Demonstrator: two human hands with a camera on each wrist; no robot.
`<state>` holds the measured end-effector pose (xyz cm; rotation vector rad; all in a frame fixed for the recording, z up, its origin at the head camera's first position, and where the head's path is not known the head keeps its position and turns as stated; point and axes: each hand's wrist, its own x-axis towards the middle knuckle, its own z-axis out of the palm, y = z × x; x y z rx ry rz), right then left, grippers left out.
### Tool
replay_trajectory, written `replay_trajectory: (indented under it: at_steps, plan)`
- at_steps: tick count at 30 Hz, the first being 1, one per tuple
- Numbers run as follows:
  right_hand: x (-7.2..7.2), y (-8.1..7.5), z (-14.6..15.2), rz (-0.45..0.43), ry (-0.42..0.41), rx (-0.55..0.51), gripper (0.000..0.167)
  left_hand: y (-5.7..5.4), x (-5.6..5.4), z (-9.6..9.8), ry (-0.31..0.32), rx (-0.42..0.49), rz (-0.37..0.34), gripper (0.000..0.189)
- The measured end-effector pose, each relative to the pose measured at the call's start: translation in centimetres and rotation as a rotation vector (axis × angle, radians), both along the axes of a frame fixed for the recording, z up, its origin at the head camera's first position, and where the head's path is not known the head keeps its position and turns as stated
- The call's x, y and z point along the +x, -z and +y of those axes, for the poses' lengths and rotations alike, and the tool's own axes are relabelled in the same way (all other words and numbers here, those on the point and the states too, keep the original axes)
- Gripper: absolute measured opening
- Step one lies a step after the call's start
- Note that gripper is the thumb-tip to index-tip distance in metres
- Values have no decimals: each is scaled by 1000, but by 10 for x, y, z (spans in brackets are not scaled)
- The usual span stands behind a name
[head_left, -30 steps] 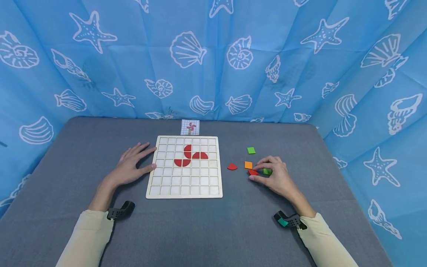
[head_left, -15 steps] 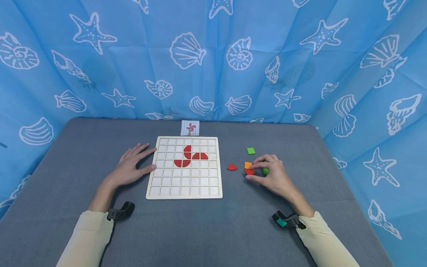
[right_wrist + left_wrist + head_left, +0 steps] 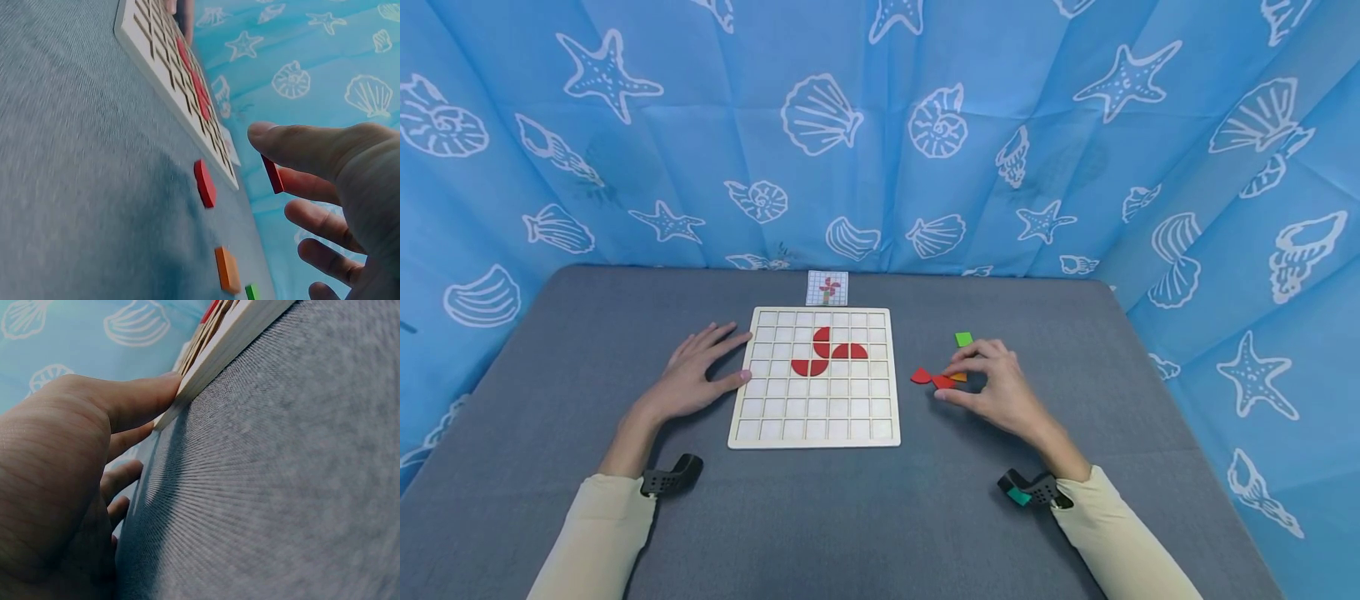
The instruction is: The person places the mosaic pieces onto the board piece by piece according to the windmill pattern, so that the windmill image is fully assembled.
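My right hand pinches a red quarter-circle tile between thumb and index finger; the right wrist view shows it raised over the table. My left hand rests at the left edge of a white gridded board, its thumb and fingertips touching the rim with the fingers nearly straight. Several red quarter-circle tiles lie in cells in the board's upper middle. Between the board and my right hand, another red quarter-circle tile lies on the table.
An orange square tile lies below my right fingers, partly hidden in the head view. Behind it is a green square tile. A small pattern card lies past the board's far edge. A blue shell-print curtain hangs behind the grey table.
My right hand has moved left, carrying the red quarter-circle tile from beside the orange tile towards the board. The left hand stays at the board's edge.
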<state>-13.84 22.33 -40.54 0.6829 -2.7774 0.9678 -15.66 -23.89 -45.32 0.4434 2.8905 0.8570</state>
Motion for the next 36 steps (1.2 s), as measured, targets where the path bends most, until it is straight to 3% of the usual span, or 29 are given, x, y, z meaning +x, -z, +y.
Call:
replay_trajectory:
  at_steps: [10, 21, 36]
  plan:
    - [-2, -4, -23, -18, -43, -20, 26, -1, 1, 1, -7, -1, -4, 73]
    - [-8, -4, -44, 67, -116, -49, 26, -1, 1, 2, -9, -1, 4, 73]
    - [-14, -1, -72, 27, -129, -51, 28, 0, -1, 0, -4, -10, 7, 73]
